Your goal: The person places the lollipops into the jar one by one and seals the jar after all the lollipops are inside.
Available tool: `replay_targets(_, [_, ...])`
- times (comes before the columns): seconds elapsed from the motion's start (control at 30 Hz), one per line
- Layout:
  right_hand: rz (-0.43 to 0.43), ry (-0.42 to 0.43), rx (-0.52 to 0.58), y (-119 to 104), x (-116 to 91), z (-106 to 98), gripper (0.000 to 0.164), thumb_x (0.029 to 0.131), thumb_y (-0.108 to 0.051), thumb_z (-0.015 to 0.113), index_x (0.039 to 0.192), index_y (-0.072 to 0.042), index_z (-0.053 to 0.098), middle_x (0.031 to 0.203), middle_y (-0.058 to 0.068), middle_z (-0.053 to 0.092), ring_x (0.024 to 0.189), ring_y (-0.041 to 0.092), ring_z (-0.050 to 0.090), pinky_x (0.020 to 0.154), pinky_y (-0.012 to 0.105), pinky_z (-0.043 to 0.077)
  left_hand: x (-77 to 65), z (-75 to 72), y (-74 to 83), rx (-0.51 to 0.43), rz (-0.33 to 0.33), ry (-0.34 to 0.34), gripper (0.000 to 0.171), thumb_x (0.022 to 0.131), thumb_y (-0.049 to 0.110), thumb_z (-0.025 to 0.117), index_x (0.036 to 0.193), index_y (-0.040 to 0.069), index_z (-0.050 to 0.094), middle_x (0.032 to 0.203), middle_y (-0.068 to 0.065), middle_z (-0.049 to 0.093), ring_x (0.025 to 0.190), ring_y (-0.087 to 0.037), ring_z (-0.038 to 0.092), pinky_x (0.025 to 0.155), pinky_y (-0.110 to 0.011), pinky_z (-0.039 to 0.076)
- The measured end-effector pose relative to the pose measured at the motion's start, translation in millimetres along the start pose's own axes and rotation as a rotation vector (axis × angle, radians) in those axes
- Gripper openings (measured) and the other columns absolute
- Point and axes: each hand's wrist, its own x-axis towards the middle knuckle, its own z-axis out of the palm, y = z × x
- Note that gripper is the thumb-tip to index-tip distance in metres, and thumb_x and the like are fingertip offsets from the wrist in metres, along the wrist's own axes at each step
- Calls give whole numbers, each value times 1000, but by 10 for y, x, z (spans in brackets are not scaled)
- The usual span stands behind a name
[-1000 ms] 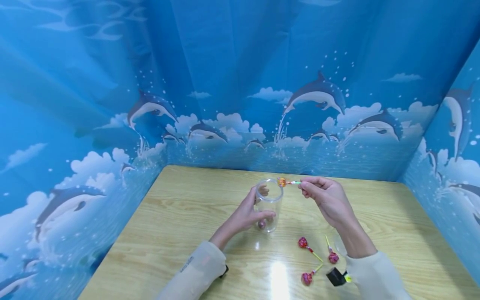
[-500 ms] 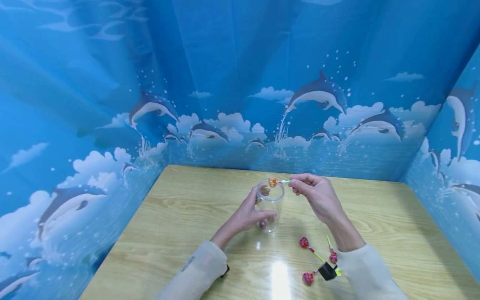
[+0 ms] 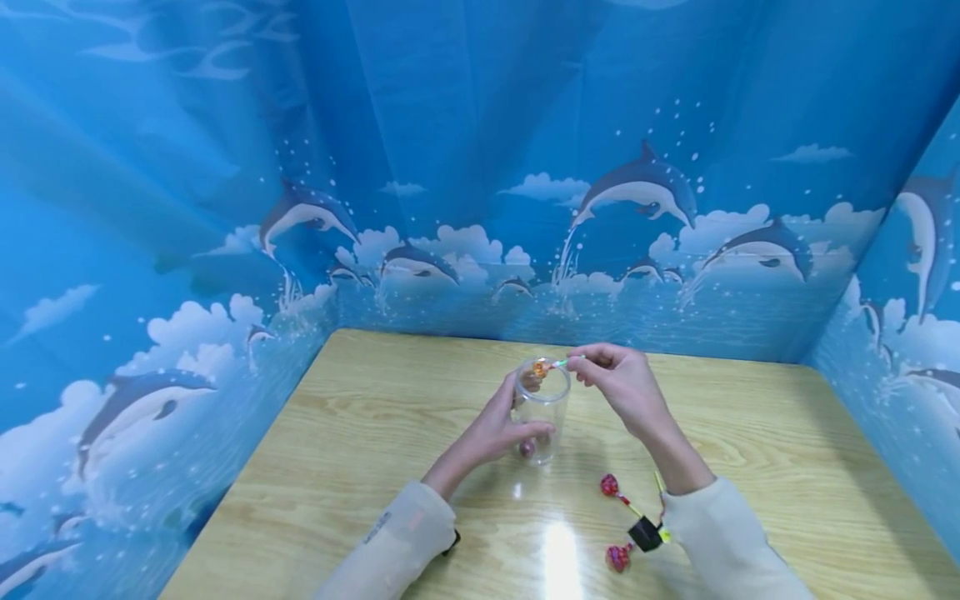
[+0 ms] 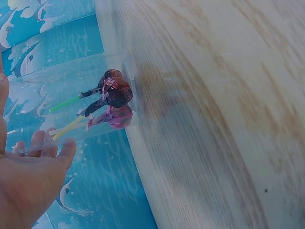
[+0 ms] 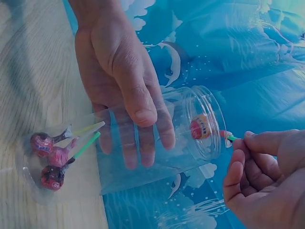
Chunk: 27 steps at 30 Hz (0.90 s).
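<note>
My left hand point(image 3: 491, 429) grips a clear plastic jar point(image 3: 553, 421) round its side, thumb in front and fingers behind. At the bottom of the jar lie several wrapped lollipops, among them a pink lollipop point(image 4: 119, 117) and a dark red lollipop point(image 4: 114, 90), with green and yellow sticks. With thumb and fingertips, my right hand point(image 3: 626, 392) pinches the green stick of an orange-and-red lollipop point(image 5: 200, 127). That lollipop's head is just inside the jar's mouth, while the hand stays outside the rim.
On the wooden table point(image 3: 360, 450) in front of the right forearm lie a red lollipop point(image 3: 609, 484) and another red lollipop point(image 3: 617, 558). A black box point(image 3: 645, 534) at the right wrist partly covers their sticks. A blue dolphin curtain point(image 3: 450, 167) surrounds the table.
My right hand has moved left with the orange lollipop, from beside the jar's rim to its mouth, tipping the head downward. My left hand and the jar have stayed in place.
</note>
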Motion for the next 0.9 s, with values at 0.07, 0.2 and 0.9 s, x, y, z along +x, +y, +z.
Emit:
replay_targets(0.07, [-20,-6,-53,-17,7,10,29,98,-23,73,114,0,74,96,14,71,86,23,62,72,29,55,-1,-4,1,1,-4,-1,101,84,21,87,163,19,24,156,-9,46,144,-34,43,115,-54,42])
replay_targets(0.2, [-70,-28,-129,-39,18,30,26,100,-24,71,115,-3,76,100,12,73,86,25,60,71,31,54,-5,-6,2,-10,-1,-1,99,85,20,87,162,18,25,157,-10,45,143,-34,44,105,-51,52])
replay_targets(0.9, [-144,-80,-204,9,78,77,27,102,-22,68,121,-3,74,108,14,74,86,23,65,69,31,56,-5,7,0,41,33,-1,88,89,18,84,158,11,30,151,-13,50,141,-30,45,118,-50,39])
